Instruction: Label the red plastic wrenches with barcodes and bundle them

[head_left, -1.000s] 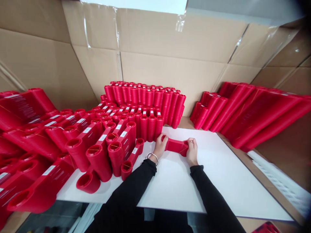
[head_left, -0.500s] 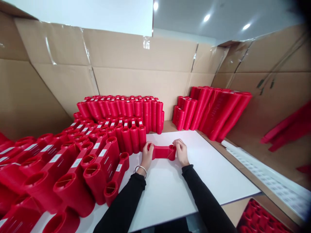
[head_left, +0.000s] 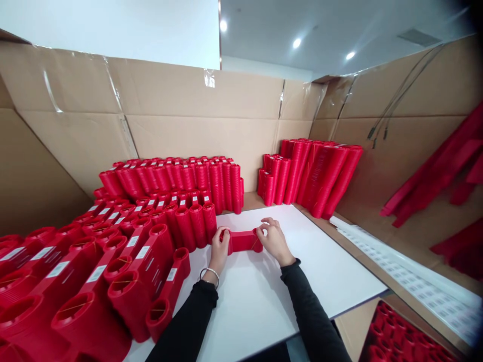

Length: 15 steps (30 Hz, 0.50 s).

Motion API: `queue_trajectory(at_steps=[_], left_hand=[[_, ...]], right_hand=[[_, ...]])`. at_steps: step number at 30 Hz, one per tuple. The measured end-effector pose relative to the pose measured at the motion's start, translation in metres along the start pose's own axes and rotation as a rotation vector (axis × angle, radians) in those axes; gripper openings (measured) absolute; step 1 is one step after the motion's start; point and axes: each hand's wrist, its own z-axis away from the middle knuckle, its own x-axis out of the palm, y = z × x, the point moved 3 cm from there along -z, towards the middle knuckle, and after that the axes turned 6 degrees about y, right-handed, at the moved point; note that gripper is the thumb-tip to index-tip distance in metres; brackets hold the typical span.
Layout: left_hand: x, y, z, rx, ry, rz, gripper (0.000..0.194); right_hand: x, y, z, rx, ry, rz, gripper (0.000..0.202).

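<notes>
A short red strip, rolled at both ends with a flat band between (head_left: pixel 242 242), sits upright on the white board (head_left: pixel 260 286). My left hand (head_left: pixel 220 249) has its thumb and fingers closed on the left roll. At the right roll, my right hand (head_left: pixel 275 240) pinches with thumb and forefinger, its other fingers lifted and spread. A thin band appears near that roll, partly hidden by the fingers. To the left of my left hand stands a similar red double roll (head_left: pixel 169 286) with a white label on top.
Rows of labelled red double rolls (head_left: pixel 139 251) fill the left side and back. Taller red rolls (head_left: pixel 320 176) stand at the back right. Cardboard walls (head_left: pixel 204 100) enclose the table. A white sheet of labels (head_left: pixel 407 266) lies along the right edge, above a box of red rolls (head_left: pixel 400 337).
My right hand's fingers have opened out and lifted, leaving thumb and forefinger at the right roll. My left hand keeps its hold. The camera view has turned slightly to the right.
</notes>
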Motion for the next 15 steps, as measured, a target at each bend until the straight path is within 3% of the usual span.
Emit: queue_trajectory(at_steps=[6, 15], left_hand=[[0.001, -0.001, -0.001, 0.014, -0.003, -0.008, 0.021], [-0.001, -0.002, -0.003, 0.015, -0.002, -0.016, 0.021]], right_hand=[[0.006, 0.001, 0.001, 0.193, 0.05, -0.154, 0.013], [0.0, 0.041, -0.008, 0.539, 0.019, -0.606, 0.032]])
